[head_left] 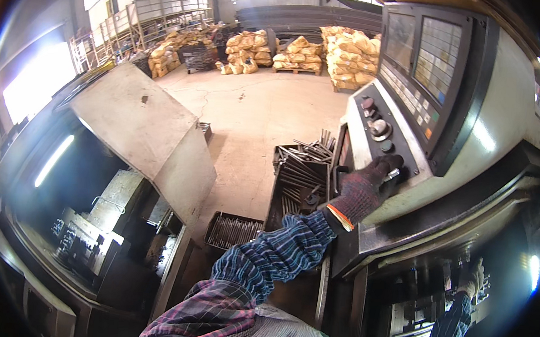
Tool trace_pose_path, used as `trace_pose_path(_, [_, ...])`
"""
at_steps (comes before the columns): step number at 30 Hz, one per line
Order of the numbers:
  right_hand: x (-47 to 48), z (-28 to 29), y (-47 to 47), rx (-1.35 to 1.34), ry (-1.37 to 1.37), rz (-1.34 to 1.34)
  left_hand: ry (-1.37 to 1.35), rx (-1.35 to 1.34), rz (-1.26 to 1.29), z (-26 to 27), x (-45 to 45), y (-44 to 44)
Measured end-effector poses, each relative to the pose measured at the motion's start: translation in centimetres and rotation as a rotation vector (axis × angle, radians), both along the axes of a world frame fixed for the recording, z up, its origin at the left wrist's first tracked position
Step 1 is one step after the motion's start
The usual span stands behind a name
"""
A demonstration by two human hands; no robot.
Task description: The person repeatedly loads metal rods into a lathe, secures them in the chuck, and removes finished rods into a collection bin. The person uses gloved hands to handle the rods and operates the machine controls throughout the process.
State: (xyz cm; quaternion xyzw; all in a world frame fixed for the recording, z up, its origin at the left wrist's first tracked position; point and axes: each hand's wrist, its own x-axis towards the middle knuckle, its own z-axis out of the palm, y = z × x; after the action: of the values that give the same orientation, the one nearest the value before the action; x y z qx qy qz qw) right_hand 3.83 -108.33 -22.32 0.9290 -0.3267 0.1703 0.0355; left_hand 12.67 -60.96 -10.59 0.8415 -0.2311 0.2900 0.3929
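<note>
My left hand (365,187), in a dark knitted glove with an orange-edged cuff, reaches across to the sloped control panel (405,154) of the right-hand lathe. Its fingertips are at the panel below the round knobs (380,128); which control they touch is hidden. A short shiny metal pin (392,174) sticks out from between the gloved fingers. At lower right, my right hand (471,281), in a paler glove, is inside the machine's shadowed work area, close to metal fittings. Whether it grips anything is too dark to tell. Below it lie bright metal rods (412,333).
Another lathe (120,224) stands at left with its work area exposed. Between the machines are a bin of metal rods (298,170) and a crate of short rods (234,229). Stacked yellow sacks (350,56) stand on pallets across the concrete floor. A screen unit (423,57) overhangs the panel.
</note>
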Motion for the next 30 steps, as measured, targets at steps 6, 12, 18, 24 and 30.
trace_pose_path(6, [0.4, -0.3, 0.2, 0.129, 0.060, -0.036, 0.071, -0.276, -0.302, -2.5, -4.1, 2.7])
trace_pose_path(12, [-0.7, -0.4, 2.7, -0.032, -0.188, 0.124, 0.288, -0.275, -0.341, -6.2, -8.6, 11.5])
trace_pose_path(18, [-5.1, 5.1, 15.6, -0.104, -0.673, 0.382, 0.139, -0.092, -0.189, -6.4, -10.9, 22.7])
trace_pose_path(24, [-7.1, 7.0, 39.3, -0.038, -0.594, 0.897, -0.068, 0.148, 0.016, -5.1, -13.3, 29.6])
trace_pose_path(30, [-6.0, 0.1, 61.1, 1.284, -0.058, 1.477, 0.039, -0.274, -0.247, -5.7, -17.6, 35.0])
